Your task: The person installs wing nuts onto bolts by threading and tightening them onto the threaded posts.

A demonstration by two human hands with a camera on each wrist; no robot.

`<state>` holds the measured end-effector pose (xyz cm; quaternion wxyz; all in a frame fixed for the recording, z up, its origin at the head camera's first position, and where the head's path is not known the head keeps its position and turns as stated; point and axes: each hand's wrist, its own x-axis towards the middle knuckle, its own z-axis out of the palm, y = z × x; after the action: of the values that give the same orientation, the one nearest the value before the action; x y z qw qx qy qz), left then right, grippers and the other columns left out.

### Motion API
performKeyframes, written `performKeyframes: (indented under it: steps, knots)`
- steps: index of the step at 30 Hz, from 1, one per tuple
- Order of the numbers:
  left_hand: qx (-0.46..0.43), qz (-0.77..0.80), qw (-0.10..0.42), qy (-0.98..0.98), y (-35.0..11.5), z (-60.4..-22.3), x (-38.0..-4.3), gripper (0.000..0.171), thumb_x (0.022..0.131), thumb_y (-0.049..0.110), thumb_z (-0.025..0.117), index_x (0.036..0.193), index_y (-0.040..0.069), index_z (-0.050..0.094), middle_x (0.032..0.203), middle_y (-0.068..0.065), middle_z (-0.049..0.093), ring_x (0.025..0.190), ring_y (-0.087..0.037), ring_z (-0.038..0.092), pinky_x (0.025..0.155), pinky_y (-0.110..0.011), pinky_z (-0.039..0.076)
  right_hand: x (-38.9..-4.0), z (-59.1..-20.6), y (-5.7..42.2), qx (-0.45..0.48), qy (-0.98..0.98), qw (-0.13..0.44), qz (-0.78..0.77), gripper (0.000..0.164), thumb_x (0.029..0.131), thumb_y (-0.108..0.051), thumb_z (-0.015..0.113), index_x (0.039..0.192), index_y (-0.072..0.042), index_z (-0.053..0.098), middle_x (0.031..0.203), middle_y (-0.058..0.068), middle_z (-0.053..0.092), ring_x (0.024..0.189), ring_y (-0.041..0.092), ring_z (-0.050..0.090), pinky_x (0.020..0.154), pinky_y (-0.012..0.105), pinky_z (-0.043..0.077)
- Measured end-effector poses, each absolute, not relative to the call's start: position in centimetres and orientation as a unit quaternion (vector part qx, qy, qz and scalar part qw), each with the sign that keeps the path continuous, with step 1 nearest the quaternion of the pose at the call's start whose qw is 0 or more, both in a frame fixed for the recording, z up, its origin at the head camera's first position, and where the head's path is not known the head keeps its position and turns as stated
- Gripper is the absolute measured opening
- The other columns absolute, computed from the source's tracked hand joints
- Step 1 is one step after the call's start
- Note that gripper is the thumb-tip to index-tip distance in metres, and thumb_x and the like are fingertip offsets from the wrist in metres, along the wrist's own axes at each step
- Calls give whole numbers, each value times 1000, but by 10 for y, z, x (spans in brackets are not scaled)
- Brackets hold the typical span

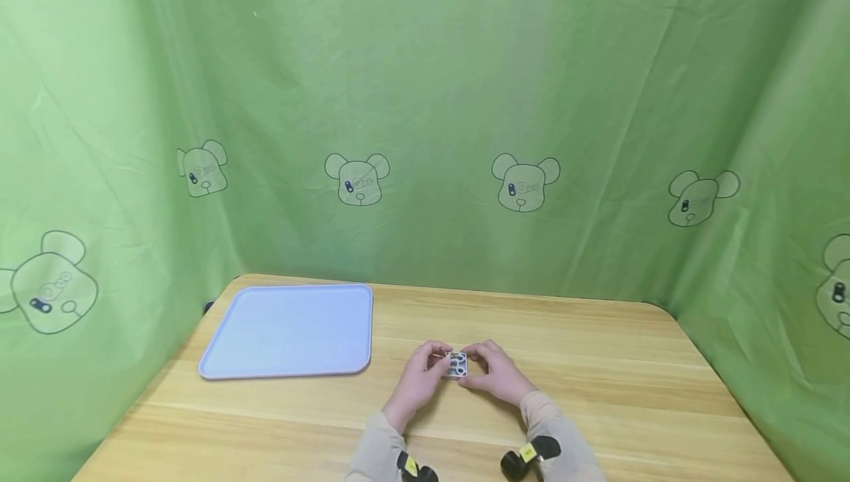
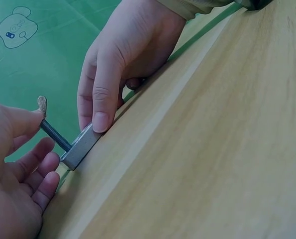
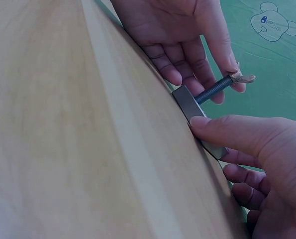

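A small metal block (image 1: 458, 367) lies on the wooden table between both hands, several openings or fittings showing on its top. From one end rises a threaded wing screw (image 2: 55, 135), slightly tilted, its lower end at the block. My left hand (image 1: 417, 382) pinches the screw's wing head (image 3: 244, 77) between thumb and index finger; the other fingers curl loosely beside the block. My right hand (image 1: 498, 375) grips the block's opposite end, thumb on the near side (image 3: 200, 122) and fingers behind. How deep the screw sits cannot be told.
A pale blue rectangular tray (image 1: 288, 331) lies at the table's back left, left of the hands. Green curtains (image 1: 425, 98) with bear-head prints enclose the table (image 1: 598, 364) at the back and both sides. Dark wrist cameras (image 1: 514, 466) sit on the sleeves.
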<state>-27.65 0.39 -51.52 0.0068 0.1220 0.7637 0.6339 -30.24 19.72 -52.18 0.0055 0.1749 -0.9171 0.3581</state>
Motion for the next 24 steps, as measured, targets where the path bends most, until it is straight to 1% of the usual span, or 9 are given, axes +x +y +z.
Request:
performKeyframes:
  steps: [3,5,7,9,12,16,24]
  knots:
    - [117,651,12,750,4,-515,-277,31,95,13,58,123,2,54,116,-16,60,98,-16,56,79,-20,49,-302,-521,197,174,-917,5,358,56,72,-33,83,118,-9,64,102,3,56,89,14,46,78,25,42]
    - [109,664,18,740,3,-515,-277,35,94,13,59,125,1,49,120,-17,57,99,-17,56,79,-21,49,-302,-521,197,173,-917,4,359,56,72,-33,83,118,-9,64,102,3,56,90,14,46,79,25,42]
    - [103,677,18,728,3,-514,-276,37,93,13,62,124,0,45,121,-19,55,99,-18,56,78,-21,49,-302,-521,197,173,-917,4,361,56,72,-33,84,118,-9,64,102,3,56,90,14,47,79,25,42]
    - [98,688,15,719,4,-514,-275,38,90,12,65,119,0,44,118,-20,55,97,-18,56,76,-21,49,-302,-520,197,172,-916,3,362,56,71,-32,84,118,-9,64,101,3,56,89,14,47,79,25,42]
    - [98,686,2,721,4,-515,-275,35,87,10,69,108,-2,44,113,-20,54,94,-18,55,74,-20,50,-301,-520,196,173,-916,4,363,56,71,-32,83,118,-9,64,100,2,56,88,13,46,78,25,42]
    - [98,668,-1,738,4,-515,-275,33,83,10,72,100,-4,46,115,-17,50,94,-19,55,75,-20,50,-301,-520,195,173,-916,6,363,55,71,-32,83,117,-9,64,101,2,56,89,13,46,79,24,42]
    - [96,661,9,744,4,-516,-277,36,81,12,74,107,0,53,118,-17,49,95,-20,56,76,-22,51,-302,-520,195,171,-916,4,363,56,71,-32,84,118,-9,64,101,3,56,89,14,47,79,25,43]
